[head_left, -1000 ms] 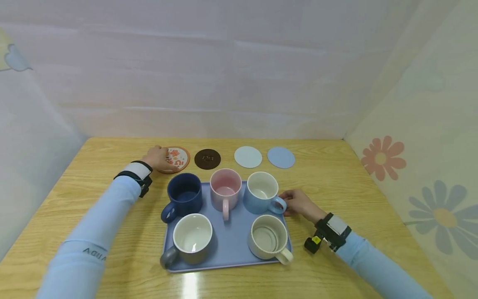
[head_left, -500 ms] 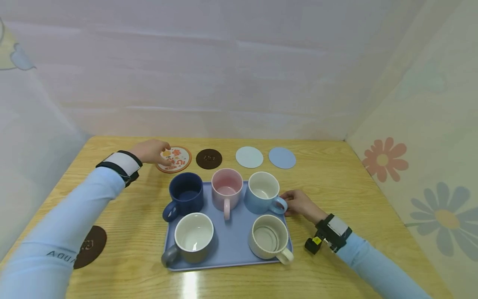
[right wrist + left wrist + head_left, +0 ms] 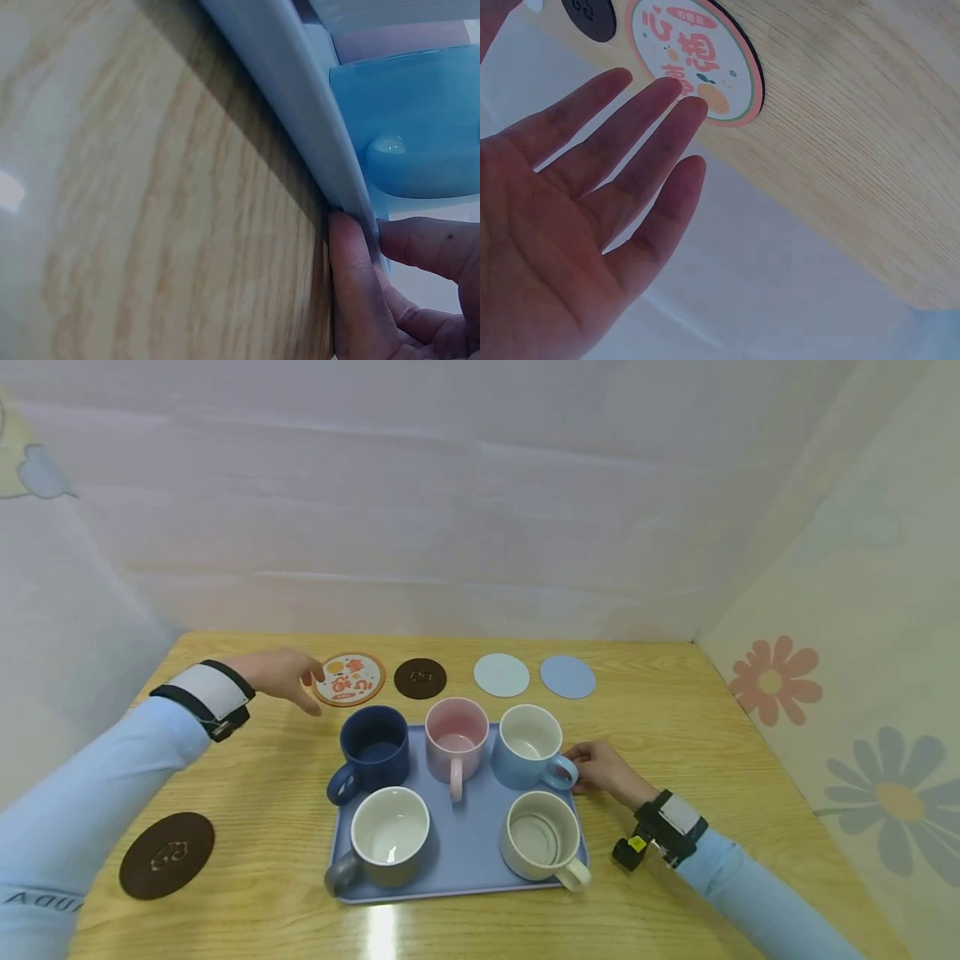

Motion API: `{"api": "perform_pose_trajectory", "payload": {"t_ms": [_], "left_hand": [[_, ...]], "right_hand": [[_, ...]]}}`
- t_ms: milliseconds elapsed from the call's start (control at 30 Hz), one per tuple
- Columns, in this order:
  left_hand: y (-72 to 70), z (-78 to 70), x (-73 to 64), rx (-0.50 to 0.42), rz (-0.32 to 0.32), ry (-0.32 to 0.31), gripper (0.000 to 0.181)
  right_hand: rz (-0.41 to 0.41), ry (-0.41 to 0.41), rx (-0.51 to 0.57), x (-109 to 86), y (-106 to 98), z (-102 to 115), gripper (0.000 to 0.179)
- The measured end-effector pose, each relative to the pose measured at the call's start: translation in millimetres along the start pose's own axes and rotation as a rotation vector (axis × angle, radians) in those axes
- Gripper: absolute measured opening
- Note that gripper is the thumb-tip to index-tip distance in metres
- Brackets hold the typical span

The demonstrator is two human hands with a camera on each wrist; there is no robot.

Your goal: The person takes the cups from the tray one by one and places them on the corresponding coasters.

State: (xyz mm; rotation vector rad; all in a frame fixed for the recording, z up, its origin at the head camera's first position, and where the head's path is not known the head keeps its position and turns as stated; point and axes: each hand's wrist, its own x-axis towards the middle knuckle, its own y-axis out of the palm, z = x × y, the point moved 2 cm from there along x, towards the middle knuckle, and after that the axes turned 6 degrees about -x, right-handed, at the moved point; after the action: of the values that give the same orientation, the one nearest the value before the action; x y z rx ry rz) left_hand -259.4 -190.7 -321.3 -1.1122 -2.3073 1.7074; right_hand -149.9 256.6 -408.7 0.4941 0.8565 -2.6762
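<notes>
The fingers of my left hand [image 3: 279, 673] are spread and hold nothing, just beside the printed coaster [image 3: 348, 679]; I cannot tell whether a tip touches its edge. That coaster lies flat on the counter [image 3: 652, 693], first from the left in a row with a brown coaster [image 3: 420, 678], a white coaster [image 3: 502, 675] and a blue coaster [image 3: 567, 677]. My right hand [image 3: 603, 770] pinches the rim of the tray [image 3: 467, 839], beside the handle of the light blue mug [image 3: 517, 768].

To do this well, I judge, I should move my left fingers clear without brushing the coaster, so the row isn't nudged. On the right, a light, level pinch seems best: lifting or tugging could shift the five mugs. I should also mind my knuckles against that handle, and my left sleeve over the other brown coaster [image 3: 167, 856].
</notes>
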Motion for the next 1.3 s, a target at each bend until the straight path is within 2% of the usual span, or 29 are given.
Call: {"api": "perform_pose_trajectory", "payload": {"t_ms": [333, 567, 733, 1033, 1300], "left_hand": [[8.9, 4.6, -29.6, 0.007, 0.015, 0.023, 0.064], [20.9, 8.0, -48.4, 0.021, 0.043, -0.009, 0.064], [29.2, 11.4, -59.7, 0.016, 0.039, -0.018, 0.066], [46.8, 18.4, -78.0, -0.011, -0.118, -0.001, 0.068], [63.3, 23.7, -99.7, 0.005, -0.181, -0.033, 0.073]], "right_hand": [[0.0, 0.009, 0.0, -1.8, 0.0, -2.3, 0.031], [-0.013, 0.019, -0.013, -1.5, 0.2, -0.6, 0.03], [-0.014, 0.028, -0.019, -1.4, 0.4, -0.6, 0.03], [-0.006, 0.027, -0.016, -2.9, 0.1, 0.6, 0.03], [-0.014, 0.026, -0.024, -2.8, 0.6, 0.7, 0.03]]}}
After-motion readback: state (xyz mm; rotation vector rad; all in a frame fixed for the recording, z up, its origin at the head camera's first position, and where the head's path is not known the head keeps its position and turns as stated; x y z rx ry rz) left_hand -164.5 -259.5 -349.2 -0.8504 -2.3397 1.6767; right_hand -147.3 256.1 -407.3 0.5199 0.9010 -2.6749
